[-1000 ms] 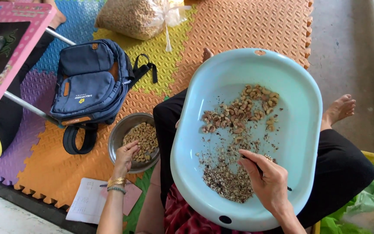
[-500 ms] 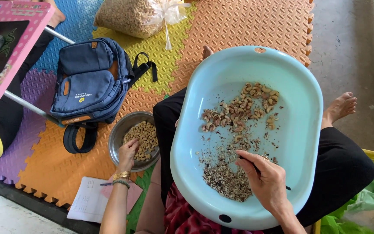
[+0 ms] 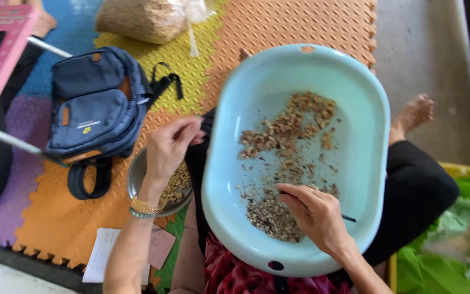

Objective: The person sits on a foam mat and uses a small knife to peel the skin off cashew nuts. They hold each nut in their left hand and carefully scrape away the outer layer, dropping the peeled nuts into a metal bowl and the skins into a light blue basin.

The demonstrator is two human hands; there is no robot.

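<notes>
I am sitting on a foam mat [image 3: 278, 27] of orange, yellow, blue and purple tiles, with a pale blue tub [image 3: 354, 163] resting across my lap. Nuts [image 3: 289, 128] and broken shell bits are lying scattered over its floor, the bigger pieces toward the far end and a finer heap [image 3: 270, 218] near me. A navy backpack [image 3: 96, 109] is lying on the mat to my left, and beyond it a clear bag [image 3: 140, 19] of nuts is sitting near the mat's far edge. Green sheeting [image 3: 452, 245] is bunching up at my right knee.

Beside my left thigh a metal bowl [image 3: 137, 177] is holding shelled nuts, partly hidden under my wrist. My left hand [image 3: 169, 147] is hovering above that bowl, just beside the tub's rim, fingers curled and pinching together; I cannot tell whether anything is between them. My right hand [image 3: 314, 215] is resting inside the tub over the fine heap, fingers closing around a thin dark tool [image 3: 348, 218] whose end is sticking out to the right. White and pink papers [image 3: 104, 253] are lying on the mat under my left forearm.
</notes>
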